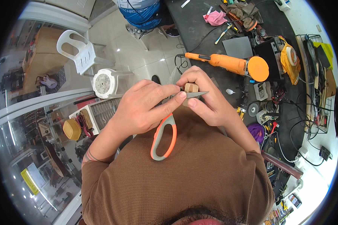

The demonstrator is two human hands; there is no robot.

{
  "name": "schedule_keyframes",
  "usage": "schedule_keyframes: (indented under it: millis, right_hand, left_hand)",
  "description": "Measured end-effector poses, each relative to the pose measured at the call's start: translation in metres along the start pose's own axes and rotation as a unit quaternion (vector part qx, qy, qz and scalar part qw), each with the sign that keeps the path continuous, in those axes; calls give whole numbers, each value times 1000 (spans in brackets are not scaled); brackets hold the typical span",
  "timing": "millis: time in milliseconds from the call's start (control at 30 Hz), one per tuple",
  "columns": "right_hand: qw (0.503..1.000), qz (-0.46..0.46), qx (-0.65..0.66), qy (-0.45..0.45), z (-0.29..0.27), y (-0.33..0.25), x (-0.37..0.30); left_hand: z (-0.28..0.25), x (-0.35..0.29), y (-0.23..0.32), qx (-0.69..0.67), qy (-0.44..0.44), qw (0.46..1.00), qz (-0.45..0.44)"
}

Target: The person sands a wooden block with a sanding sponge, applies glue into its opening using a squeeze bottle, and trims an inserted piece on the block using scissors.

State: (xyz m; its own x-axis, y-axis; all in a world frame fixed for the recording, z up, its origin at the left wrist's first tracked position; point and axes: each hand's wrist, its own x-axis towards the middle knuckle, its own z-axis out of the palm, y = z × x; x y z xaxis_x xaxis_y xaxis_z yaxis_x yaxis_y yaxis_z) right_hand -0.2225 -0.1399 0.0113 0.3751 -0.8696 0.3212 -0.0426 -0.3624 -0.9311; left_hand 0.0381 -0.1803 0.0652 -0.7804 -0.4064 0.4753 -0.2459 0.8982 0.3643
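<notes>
My left hand [141, 107] is closed on a pair of scissors, its fingers pinching near the blades. The scissors' orange and grey handle loop [163, 140] hangs below that hand, over my brown shirt. A pointed grey blade [197, 94] reaches right across a small wooden block [191, 87] and seems to touch it. My right hand [204, 95] grips the block, with fingers behind and thumb in front. The block has light and darker wood patches. Fingers hide part of the block and the scissors' pivot.
On the dark workbench [199, 35] at right lie an orange power tool with a round pad [229, 64], a pink cloth [215, 18], cables and small tools. At left stand a white chair [79, 52] and a white stool [106, 82]. Another person [141, 15] is at the top.
</notes>
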Motion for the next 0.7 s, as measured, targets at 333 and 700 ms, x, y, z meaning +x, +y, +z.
schedule_keyframes:
  millis: [333,700]
  right_hand:
    - [996,70,45,-9,1,-7,-6]
    - [996,54,67,7,8,0,-11]
  left_hand:
    - [0,-7,0,-4,-16,1000,-7]
    - [0,-3,1,-26,-27,999,-17]
